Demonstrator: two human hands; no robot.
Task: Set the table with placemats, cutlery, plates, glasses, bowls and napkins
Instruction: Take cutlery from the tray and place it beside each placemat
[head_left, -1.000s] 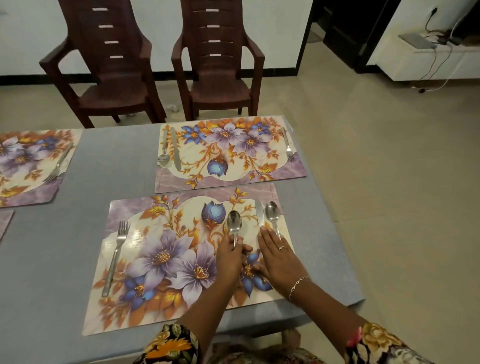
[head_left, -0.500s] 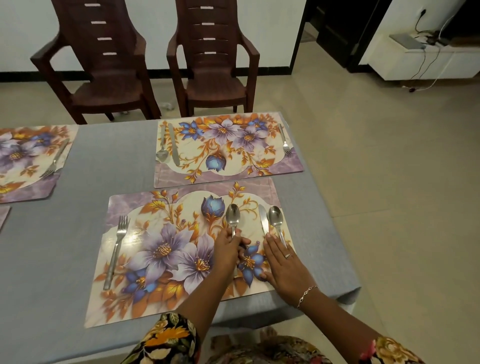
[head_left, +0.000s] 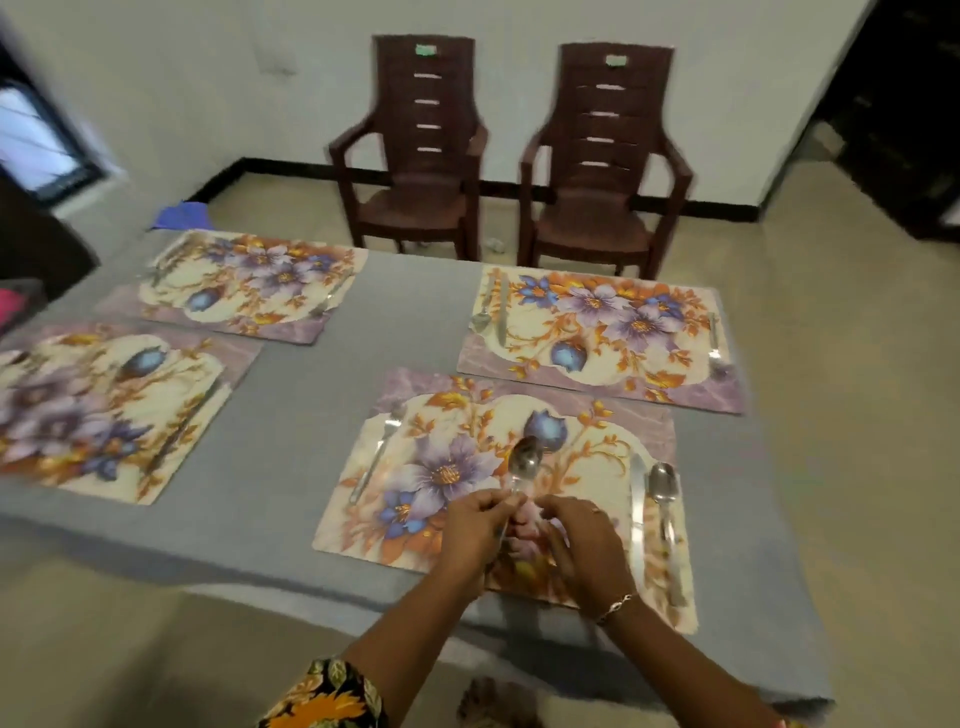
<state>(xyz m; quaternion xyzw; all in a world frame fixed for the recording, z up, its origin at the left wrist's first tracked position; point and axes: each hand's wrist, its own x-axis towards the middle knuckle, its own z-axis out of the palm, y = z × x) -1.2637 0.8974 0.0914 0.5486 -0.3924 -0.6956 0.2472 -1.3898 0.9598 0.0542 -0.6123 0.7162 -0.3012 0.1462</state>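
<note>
The nearest floral placemat (head_left: 467, 415) lies on the grey table (head_left: 322, 415), with a fork (head_left: 376, 457) at its left and a knife (head_left: 636, 509) and a spoon (head_left: 665, 493) at its right. My left hand (head_left: 472, 525) pinches the handle of a second spoon (head_left: 524, 460), its bowl pointing away over the mat's middle. My right hand (head_left: 587, 545) hovers just right of it with fingers loosely curled, and seems to hold nothing.
Three more floral placemats with cutlery lie at the far right (head_left: 597, 332), far left (head_left: 249, 280) and left (head_left: 104, 405). Two brown plastic chairs (head_left: 415, 156) (head_left: 597, 171) stand beyond the table against the wall. A blue cloth (head_left: 182, 215) lies on the floor.
My right hand has left the knife and spoon and moved left beside my left hand. The held spoon has shifted towards the mat's middle. My view has swung left and up.
</note>
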